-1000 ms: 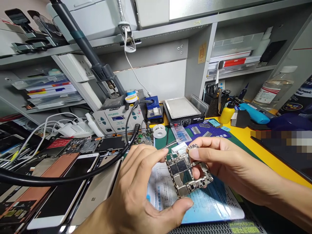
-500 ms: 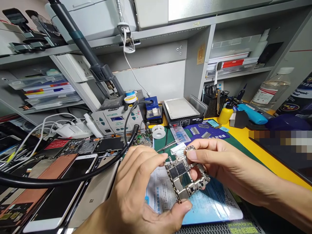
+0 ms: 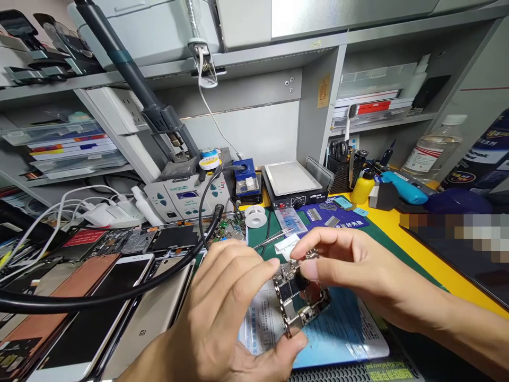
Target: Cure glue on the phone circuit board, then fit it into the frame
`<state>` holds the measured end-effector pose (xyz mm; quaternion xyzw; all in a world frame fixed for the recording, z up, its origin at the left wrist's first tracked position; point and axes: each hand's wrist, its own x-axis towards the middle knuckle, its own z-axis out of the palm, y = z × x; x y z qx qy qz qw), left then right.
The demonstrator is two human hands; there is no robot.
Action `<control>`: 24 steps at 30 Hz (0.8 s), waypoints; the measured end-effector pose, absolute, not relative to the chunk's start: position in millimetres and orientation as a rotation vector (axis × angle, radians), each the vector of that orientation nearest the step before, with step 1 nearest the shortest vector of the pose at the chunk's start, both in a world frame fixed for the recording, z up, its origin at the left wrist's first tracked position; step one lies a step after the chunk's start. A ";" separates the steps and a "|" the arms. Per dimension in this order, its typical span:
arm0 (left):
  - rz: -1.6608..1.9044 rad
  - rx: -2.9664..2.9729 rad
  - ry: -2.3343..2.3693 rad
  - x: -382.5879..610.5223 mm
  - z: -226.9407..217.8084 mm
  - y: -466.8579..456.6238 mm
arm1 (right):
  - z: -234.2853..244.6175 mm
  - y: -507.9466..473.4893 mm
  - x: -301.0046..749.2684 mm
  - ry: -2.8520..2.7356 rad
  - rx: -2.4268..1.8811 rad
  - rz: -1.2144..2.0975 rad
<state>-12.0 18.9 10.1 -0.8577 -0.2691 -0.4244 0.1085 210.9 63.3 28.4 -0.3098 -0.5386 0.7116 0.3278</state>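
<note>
A phone circuit board (image 3: 289, 309), packed with dark chips and metal shields, is held tilted in mid-air between both hands. My left hand (image 3: 226, 302) grips its left side, fingertips on the upper corner and thumb under the lower corner. On the upper right part, the thumb and index finger of my right hand (image 3: 350, 265) close on the board, the thumb lying over a dark chip. That thumb hides some of the surface. Beneath the board lies a glossy blue and white sheet (image 3: 338, 339). Metal tweezers (image 3: 274, 238) rest just behind my fingers.
Several phones (image 3: 151, 313) lie at the left under a thick black cable (image 3: 119, 297). A soldering station (image 3: 186, 199), a solder spool (image 3: 255, 217) and a flat heating plate (image 3: 292, 178) stand behind. On the right are a yellow bottle (image 3: 362, 187) and a dark flat panel (image 3: 457, 254).
My right thumb has slid from the board's upper right corner inward over a chip, and the index finger has shifted left along the top edge. The board has turned and tilted slightly.
</note>
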 end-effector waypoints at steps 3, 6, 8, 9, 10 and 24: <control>-1.190 -2.555 -0.759 -13.5 10.7 19.7 | 30.4 62.3 211.4 -1.535 -0.829 1.806; -1.167 -2.546 -0.742 -13.8 9.7 19.5 | 30.8 61.9 211.6 -1.578 -0.843 1.778; -1.159 -2.544 -0.740 -13.5 9.2 18.9 | 30.6 61.8 211.8 -1.591 -0.848 1.765; -1.159 -2.543 -0.737 -13.3 9.1 18.7 | 30.4 61.7 211.8 -1.596 -0.847 1.762; -1.161 -2.544 -0.738 -13.0 9.2 18.5 | 30.2 61.7 211.9 -1.602 -0.847 1.758; -1.174 -2.530 -0.746 -14.0 8.4 17.4 | 28.4 62.2 212.6 -1.594 -0.898 1.764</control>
